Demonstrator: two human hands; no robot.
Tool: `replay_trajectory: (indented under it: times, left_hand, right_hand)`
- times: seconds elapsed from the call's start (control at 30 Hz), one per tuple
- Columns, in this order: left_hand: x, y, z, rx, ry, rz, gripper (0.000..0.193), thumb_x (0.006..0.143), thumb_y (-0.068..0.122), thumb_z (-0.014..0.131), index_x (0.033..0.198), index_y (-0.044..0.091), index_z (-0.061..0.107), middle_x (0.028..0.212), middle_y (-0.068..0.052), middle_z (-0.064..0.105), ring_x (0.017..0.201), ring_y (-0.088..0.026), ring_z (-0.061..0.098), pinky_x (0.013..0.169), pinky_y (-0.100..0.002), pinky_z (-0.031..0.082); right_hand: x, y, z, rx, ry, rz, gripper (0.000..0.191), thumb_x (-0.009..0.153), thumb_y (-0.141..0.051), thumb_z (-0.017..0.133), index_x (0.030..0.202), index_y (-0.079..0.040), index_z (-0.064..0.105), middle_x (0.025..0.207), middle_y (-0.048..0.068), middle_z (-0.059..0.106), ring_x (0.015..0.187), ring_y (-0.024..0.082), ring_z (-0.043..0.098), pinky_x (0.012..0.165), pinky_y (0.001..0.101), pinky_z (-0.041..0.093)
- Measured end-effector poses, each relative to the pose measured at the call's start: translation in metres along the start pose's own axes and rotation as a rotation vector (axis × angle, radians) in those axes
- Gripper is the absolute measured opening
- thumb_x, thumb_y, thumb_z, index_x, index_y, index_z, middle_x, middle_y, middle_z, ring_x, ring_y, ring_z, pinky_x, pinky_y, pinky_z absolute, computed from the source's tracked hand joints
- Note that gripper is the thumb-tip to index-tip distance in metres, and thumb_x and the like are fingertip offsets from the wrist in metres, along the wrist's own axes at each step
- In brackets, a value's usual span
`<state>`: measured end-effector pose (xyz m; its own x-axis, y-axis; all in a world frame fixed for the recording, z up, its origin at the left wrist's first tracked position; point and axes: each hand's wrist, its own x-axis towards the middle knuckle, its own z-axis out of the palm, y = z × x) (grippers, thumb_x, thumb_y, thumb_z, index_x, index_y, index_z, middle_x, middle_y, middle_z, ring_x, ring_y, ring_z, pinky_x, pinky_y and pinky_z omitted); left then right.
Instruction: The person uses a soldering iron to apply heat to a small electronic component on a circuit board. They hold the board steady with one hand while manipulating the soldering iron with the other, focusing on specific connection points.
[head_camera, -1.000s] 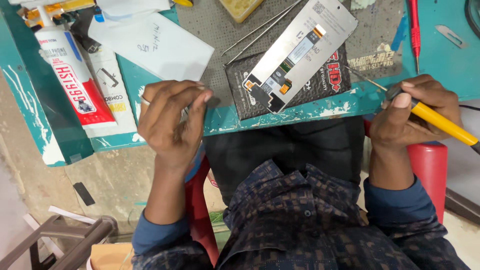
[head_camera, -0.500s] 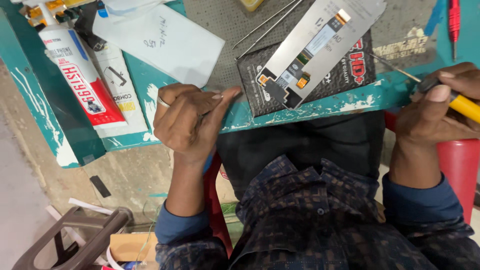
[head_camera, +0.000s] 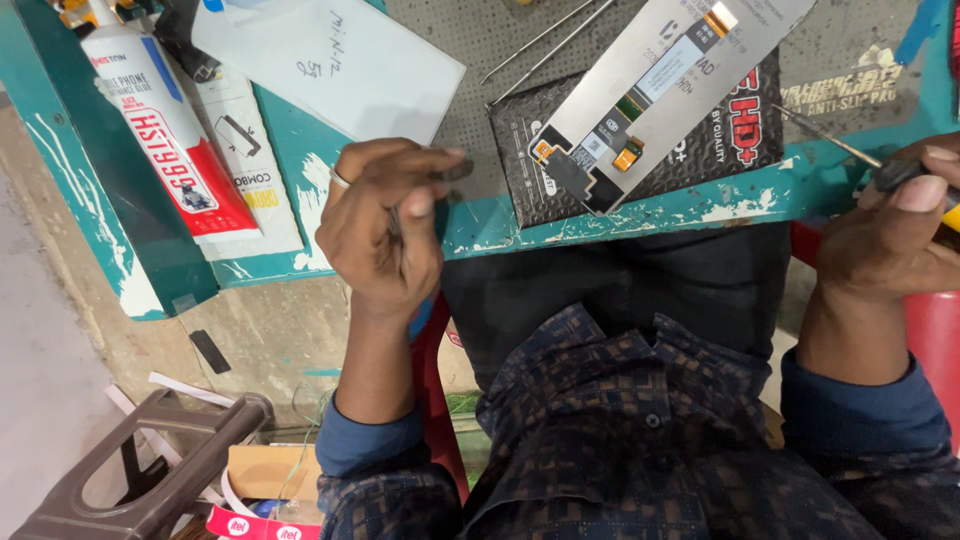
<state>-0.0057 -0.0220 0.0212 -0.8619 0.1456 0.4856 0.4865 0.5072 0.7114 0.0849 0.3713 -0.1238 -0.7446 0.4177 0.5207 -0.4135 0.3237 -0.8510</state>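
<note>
The left hand (head_camera: 385, 235) pinches a thin metal tool (head_camera: 455, 170); the right hand (head_camera: 890, 235) grips a screwdriver (head_camera: 825, 137). At twelve o'clock lies a flat phone screen (head_camera: 665, 90) (probably light and breakable; hold its edges).

View: one head-worn camera, the only view.
Position: above the person's lap, at the near edge of the teal surface (head_camera: 700, 205).
Direction: steeply downward; the surface fills the top of the frame, the patterned shirt (head_camera: 640, 440) the bottom.
Distance: close, at arm's length from the near edge.
Framing: left hand (head_camera: 385, 230) near the middle of the near edge; right hand (head_camera: 890, 240) cut by the frame's right border.
Shared scene: none, no second view.
</note>
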Motion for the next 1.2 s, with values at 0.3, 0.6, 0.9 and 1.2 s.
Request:
replay_trajectory:
  times: [0.3, 0.6, 0.9, 1.2]
  left_hand:
    - [-0.002, -0.005, 0.006, 0.069, 0.265, -0.085, 0.027, 0.087, 0.0, 0.088, 0.092, 0.001, 0.061, 0.097, -0.013, 0.071, 0.1, -0.024, 0.061, 0.085, -0.032, 0.052]
    - [-0.005, -0.009, 0.006, 0.124, 0.332, -0.038, 0.068, 0.089, 0.013, 0.098, 0.138, 0.001, 0.052, 0.141, -0.011, 0.055, 0.134, -0.024, 0.055, 0.115, -0.032, 0.046]
    - [-0.002, -0.008, -0.005, -0.008, 0.243, -0.226, 0.05, 0.082, 0.019, 0.099, 0.11, 0.006, 0.06, 0.115, -0.003, 0.061, 0.111, -0.018, 0.058, 0.094, -0.03, 0.047]
    - [0.005, 0.007, -0.038, 0.231, 0.112, -0.164, 0.032, 0.089, 0.012, 0.093, 0.107, 0.004, 0.068, 0.112, -0.005, 0.068, 0.109, -0.02, 0.065, 0.094, -0.033, 0.052]
  right_hand:
    - [0.004, -0.006, 0.008, -0.022, 0.064, 0.024, 0.035, 0.117, -0.025, 0.062, 0.125, 0.009, 0.057, 0.086, 0.019, 0.055, 0.065, 0.021, 0.043, 0.059, 0.0293, 0.031]
    - [0.001, -0.009, 0.005, -0.037, 0.078, 0.085, 0.04, 0.118, -0.028, 0.063, 0.124, 0.01, 0.058, 0.09, 0.019, 0.057, 0.067, 0.02, 0.045, 0.06, 0.0291, 0.032]
    - [-0.004, -0.006, 0.0, 0.006, 0.078, 0.062, 0.034, 0.12, -0.022, 0.06, 0.12, 0.011, 0.055, 0.087, 0.022, 0.054, 0.069, 0.024, 0.045, 0.062, 0.0321, 0.034]
    - [-0.014, -0.005, -0.016, -0.05, 0.058, 0.061, 0.041, 0.116, -0.027, 0.052, 0.118, 0.013, 0.057, 0.084, 0.022, 0.054, 0.062, 0.022, 0.044, 0.059, 0.0319, 0.033]
